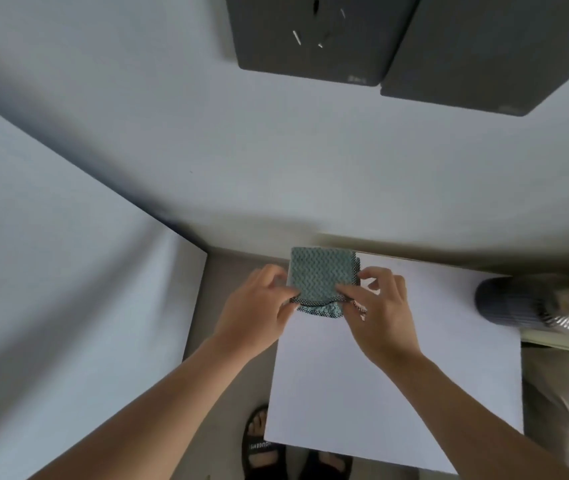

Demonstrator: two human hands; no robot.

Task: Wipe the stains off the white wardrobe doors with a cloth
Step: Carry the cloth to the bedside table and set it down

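Currently both hands pinch folded teal cloth (pixel 317 277) over far edge of white tabletop (pixel 397 393): left hand (pixel 259 306) near-left corner, right hand (pixel 380 310) near-right.

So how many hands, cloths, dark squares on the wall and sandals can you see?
Hands: 2, left hand and right hand
Cloth: 1
Dark squares: 2
Sandals: 2
Total: 7

Both bare forearms are extended forward from the bottom edge. The left hand (pixel 259 303) is curled, its thumb and fingers pinched on the folded cloth (pixel 317 275). The right hand (pixel 380 306) is pinched on the opposite edge, its remaining fingers raised and loosely bent.
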